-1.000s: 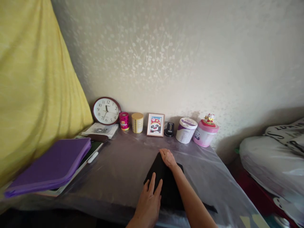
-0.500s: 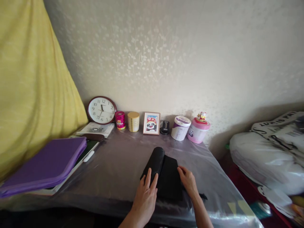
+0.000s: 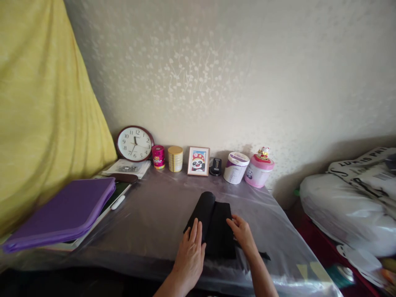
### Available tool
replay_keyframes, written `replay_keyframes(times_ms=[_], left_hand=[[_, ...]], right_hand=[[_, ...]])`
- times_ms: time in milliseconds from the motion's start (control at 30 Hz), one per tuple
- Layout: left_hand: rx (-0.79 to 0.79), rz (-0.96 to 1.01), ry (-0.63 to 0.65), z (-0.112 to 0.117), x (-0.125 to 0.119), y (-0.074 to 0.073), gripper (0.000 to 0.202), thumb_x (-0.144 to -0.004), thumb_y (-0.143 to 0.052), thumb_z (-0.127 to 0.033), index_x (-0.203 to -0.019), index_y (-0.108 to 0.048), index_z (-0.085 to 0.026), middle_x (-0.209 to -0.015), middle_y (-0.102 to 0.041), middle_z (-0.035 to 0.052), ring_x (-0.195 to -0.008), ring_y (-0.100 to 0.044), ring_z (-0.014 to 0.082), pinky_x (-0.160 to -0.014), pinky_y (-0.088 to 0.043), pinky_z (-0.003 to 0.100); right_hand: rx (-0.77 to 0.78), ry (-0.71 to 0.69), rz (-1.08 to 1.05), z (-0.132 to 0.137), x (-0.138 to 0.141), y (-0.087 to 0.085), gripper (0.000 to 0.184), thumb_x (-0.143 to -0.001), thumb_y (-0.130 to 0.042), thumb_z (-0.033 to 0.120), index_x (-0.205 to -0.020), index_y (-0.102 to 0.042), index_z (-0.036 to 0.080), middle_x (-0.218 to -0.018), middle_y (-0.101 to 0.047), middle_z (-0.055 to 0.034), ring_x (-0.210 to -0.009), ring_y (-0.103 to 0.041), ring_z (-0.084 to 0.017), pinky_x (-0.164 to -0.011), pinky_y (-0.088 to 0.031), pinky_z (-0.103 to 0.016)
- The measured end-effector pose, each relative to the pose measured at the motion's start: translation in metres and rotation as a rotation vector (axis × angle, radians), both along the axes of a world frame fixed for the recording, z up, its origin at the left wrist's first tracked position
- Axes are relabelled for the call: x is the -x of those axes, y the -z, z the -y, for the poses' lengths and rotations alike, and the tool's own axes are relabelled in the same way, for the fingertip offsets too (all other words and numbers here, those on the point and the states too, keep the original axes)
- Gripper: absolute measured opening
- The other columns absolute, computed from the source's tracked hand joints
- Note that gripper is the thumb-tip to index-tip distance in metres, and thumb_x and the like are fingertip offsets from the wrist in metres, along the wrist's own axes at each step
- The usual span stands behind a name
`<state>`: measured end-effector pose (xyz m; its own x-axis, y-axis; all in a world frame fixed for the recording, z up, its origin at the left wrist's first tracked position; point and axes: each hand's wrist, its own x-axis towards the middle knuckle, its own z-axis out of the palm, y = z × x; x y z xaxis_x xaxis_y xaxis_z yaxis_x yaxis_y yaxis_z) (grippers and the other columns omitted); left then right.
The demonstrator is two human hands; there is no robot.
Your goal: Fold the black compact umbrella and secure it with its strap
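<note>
A black cloth [image 3: 220, 235] lies on the table in front of me, its left part wound into a thick roll [image 3: 202, 210] and its right part flat. My left hand [image 3: 189, 249] rests on the near end of the roll with its fingers stretched out. At the flat part's right edge, my right hand [image 3: 241, 233] pinches the fabric between thumb and fingers. A thin black strip [image 3: 264, 256] sticks out past my right wrist; whether it belongs to the cloth I cannot tell.
Along the wall stand a clock [image 3: 135, 143], a pink tin [image 3: 158, 157], a yellow tin [image 3: 175, 159], a panda picture [image 3: 198, 161], a white-purple tub [image 3: 236, 168] and a pink tub [image 3: 258, 173]. Purple folded fabric [image 3: 64, 210] lies left; a bulky plastic bag [image 3: 343, 210] sits right.
My right hand has shifted slightly left with the edge of the cloth. The fingers of my left hand have drawn closer together on the roll. The view has shifted a little.
</note>
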<state>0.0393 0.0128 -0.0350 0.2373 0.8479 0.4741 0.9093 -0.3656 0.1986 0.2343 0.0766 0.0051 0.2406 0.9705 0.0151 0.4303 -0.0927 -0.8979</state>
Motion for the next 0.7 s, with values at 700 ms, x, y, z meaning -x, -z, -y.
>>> replay_keyframes(times_ms=[700], left_hand=[[0.031,0.031,0.035,0.003,0.006,-0.023,0.033,-0.082,-0.03,-0.008,-0.102,-0.055,-0.012,-0.103,-0.06,0.0108,-0.103,-0.055,0.0219,-0.088,-0.047,0.04]], right_hand=[[0.015,-0.2,-0.11,-0.058,0.104,0.0,0.032,-0.07,-0.06,0.029,-0.098,-0.054,0.014,-0.061,-0.06,0.0034,-0.055,-0.059,-0.014,-0.051,-0.046,-0.024]])
